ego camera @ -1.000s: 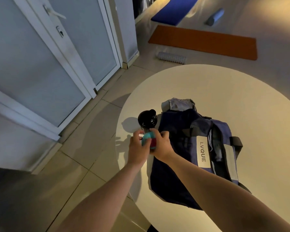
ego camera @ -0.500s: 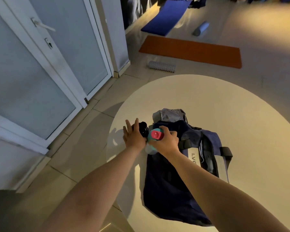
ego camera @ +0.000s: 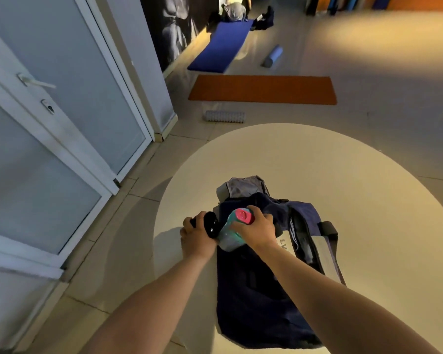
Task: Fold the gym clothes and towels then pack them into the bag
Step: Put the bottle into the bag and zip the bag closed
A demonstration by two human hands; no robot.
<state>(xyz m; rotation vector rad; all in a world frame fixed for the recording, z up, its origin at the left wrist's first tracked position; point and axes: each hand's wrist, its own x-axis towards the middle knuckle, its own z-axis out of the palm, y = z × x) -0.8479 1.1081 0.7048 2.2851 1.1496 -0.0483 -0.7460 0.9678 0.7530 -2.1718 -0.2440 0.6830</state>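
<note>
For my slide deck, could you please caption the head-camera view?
At a navy bag on a round table, left hand grips a black bottle, right hand a pink-capped teal bottle.

Far side: the round table has wide open top past the bag, so a hand can pass there.
Right side: wide open top too.
Near left: the dark blue bag lies flat and takes up this part.
Bag's far end: a grey cloth sticks up.
Left rim: the left hand grips a black bottle, leaving little room.
Over the bag: the right hand holds a teal bottle in the way.
</note>
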